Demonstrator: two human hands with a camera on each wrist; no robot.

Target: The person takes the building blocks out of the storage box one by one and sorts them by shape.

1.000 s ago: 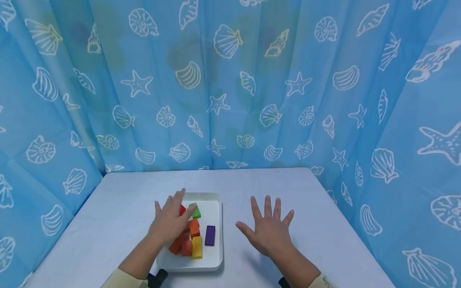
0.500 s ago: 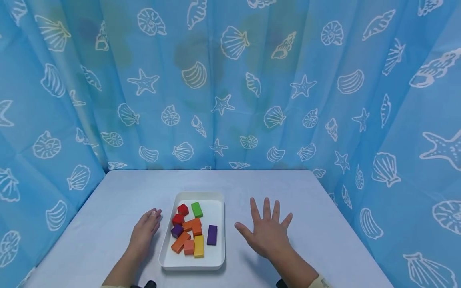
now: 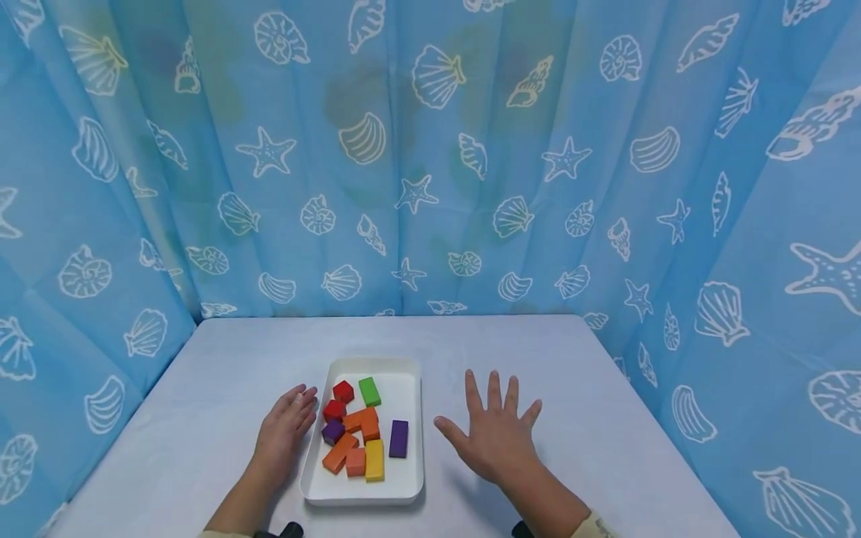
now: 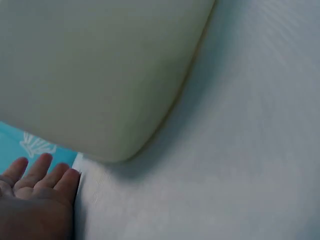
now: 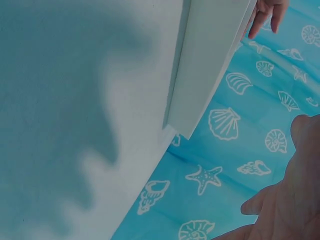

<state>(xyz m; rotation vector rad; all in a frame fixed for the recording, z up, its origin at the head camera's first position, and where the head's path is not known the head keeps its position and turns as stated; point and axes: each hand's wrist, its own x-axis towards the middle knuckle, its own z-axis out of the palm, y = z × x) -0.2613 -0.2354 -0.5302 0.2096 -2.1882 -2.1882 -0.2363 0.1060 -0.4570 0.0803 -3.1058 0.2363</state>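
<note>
A white tray holds several coloured wooden blocks. Inside it lie two red blocks, a green block, orange blocks, a coral block, a yellow block and two purple ones, of which one purple block lies apart on the right. Just left of the tray, my left hand is turned on its side, its fingers relaxed and holding nothing. On the other side, my right hand hovers palm down over the table with its fingers spread. In the left wrist view, the tray's outer wall looms large.
The table has a white cover. Blue curtains with white shell and starfish prints hang behind and at both sides. Shadows of the right hand fall on the cover.
My left hand has left its place above the blocks, swung to the tray's left side, and then shifted slightly back toward the tray. My right hand has barely moved. The blocks have stayed put.
</note>
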